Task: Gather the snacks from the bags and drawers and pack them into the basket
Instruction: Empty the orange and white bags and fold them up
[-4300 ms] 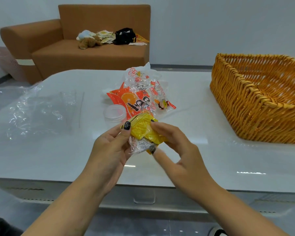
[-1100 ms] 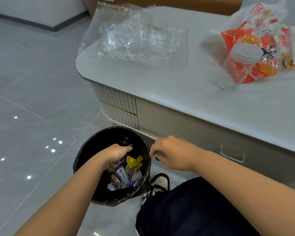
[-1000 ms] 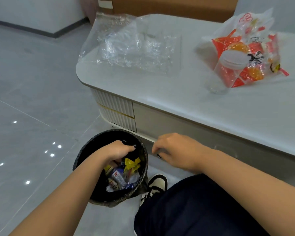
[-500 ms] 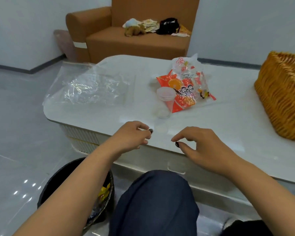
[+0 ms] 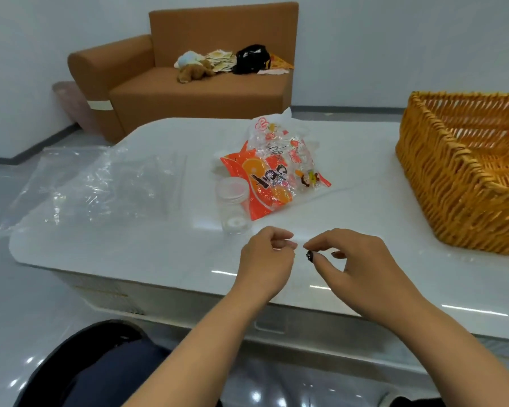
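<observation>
Lying snack bag [image 5: 272, 174], long axis diagonal, mouth toward far wall

Snack bag [image 5: 272, 174] left of basket [image 5: 465, 183], jar [image 5: 232, 205] perhaps touching bag.
</observation>
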Motion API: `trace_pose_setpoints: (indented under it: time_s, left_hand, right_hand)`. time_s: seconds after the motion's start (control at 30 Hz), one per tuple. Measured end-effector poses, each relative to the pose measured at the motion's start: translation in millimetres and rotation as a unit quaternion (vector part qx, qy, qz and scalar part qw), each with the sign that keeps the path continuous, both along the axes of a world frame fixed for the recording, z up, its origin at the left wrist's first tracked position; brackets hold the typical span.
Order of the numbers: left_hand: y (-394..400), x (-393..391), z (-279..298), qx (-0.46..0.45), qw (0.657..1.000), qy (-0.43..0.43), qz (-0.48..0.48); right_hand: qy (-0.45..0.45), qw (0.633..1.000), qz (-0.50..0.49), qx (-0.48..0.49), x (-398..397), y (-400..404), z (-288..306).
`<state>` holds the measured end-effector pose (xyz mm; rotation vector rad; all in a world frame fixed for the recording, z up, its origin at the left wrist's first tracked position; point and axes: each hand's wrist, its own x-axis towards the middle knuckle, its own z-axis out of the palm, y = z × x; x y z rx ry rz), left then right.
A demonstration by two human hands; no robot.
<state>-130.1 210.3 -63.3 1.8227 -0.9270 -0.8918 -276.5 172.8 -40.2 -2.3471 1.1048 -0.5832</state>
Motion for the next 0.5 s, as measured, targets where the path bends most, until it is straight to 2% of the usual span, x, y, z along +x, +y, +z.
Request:
trace_pose_setpoints:
  time_s: [0.1, 0.27, 0.4, 0.5]
  left_hand:
    - [-18.2, -7.2, -16.9, 0.023, 0.997, -0.069, -0.037]
    - [-66.9, -3.7, -17.2, -0.015, 0.971, -0.223, -0.087]
    - [-107.8, 15.7, -25.0, -0.029, 0.940, -0.332, -0.074]
    - [-132.2, 29.6, -40.1, 0.021, 0.917, -0.395, -0.053]
  right_hand:
    - [0.007, 0.998, -0.057, 0.013, -4.3, -15.4, -1.0]
    - [0.052, 0.993, -0.098, 0.041, -1.2, -30.1, -4.1]
    - [0.083, 0.988, -0.115, 0.061, -1.5, -38.7, -6.5]
    - [0.103, 0.986, -0.111, 0.069, 1.4, -39.3, -10.0]
